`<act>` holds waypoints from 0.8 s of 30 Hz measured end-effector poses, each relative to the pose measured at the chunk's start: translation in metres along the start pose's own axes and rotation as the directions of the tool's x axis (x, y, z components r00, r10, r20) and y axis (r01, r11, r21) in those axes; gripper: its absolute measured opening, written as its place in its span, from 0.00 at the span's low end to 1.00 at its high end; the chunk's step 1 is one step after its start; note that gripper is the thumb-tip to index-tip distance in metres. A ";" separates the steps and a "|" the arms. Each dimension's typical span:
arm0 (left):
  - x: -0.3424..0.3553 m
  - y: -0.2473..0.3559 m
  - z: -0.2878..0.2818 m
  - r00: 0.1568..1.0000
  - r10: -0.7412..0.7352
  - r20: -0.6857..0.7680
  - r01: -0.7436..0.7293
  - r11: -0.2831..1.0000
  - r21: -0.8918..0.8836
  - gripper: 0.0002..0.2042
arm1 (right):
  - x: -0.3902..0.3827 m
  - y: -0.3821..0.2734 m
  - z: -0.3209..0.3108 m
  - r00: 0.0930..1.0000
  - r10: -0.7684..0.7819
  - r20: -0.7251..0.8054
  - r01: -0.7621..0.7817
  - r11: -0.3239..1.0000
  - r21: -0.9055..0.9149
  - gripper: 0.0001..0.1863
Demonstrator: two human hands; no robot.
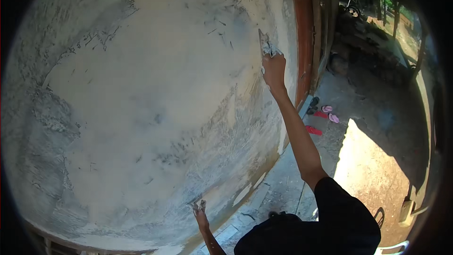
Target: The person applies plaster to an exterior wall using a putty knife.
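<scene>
A large wall (151,85) in front of me bears a broad patch of pale, smooth plaster with rough grey areas around it. My right hand (274,70), arm stretched far up, is closed around a plaster-smeared scraper (265,43). The scraper's thin blade edge lies against the wall, close to the brown door frame. Low down near the wall's bottom edge is my left hand (201,215), its fingers drawn together and coated in grey plaster. What it holds, if anything, is too small and smeared to make out.
A reddish-brown door frame (303,33) borders the wall on the right. Pink and red flip-flops (326,109) and dark footwear (313,106) lie on the concrete floor (292,179) below it. Sunlit ground (368,170) and a wooden-looking block (406,212) lie farther right.
</scene>
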State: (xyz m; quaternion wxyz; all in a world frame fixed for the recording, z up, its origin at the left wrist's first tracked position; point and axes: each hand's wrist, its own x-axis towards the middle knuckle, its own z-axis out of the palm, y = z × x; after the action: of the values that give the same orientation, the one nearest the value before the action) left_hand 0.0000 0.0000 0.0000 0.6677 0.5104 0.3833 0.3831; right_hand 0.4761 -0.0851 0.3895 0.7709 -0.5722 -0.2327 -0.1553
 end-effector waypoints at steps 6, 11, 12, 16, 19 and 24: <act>0.002 -0.013 -0.007 0.999 0.049 -0.018 -0.042 0.961 0.275 0.16 | 0.004 -0.028 0.004 0.976 -0.184 0.114 0.180 0.983 0.042 0.11; 0.002 -0.022 -0.016 0.996 0.062 -0.063 -0.034 0.929 0.368 0.16 | 0.019 -0.021 0.008 0.898 -0.314 0.308 0.243 0.938 0.246 0.13; 0.001 -0.018 -0.008 0.997 0.060 -0.058 -0.035 0.932 0.360 0.16 | 0.030 -0.022 0.010 0.923 -0.288 0.255 0.213 0.935 0.282 0.13; -0.004 -0.007 0.003 0.993 0.036 -0.115 -0.015 0.984 0.178 0.18 | 0.086 -0.040 0.015 0.874 -0.400 0.277 0.308 0.895 0.323 0.14; -0.003 -0.007 0.008 0.983 0.134 -0.123 -0.085 0.936 0.341 0.26 | 0.111 -0.054 0.023 0.741 -0.558 0.374 0.481 0.830 0.284 0.14; -0.004 -0.007 0.018 0.984 0.043 -0.175 -0.051 0.998 -0.041 0.36 | 0.123 -0.031 0.039 0.610 -0.621 0.492 0.663 0.740 0.112 0.15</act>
State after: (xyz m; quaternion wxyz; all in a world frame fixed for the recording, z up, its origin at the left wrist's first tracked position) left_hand 0.0155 -0.0122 -0.0028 0.6339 0.4686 0.4192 0.4505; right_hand 0.5568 -0.0538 0.4896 0.5519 -0.5008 -0.6065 -0.2770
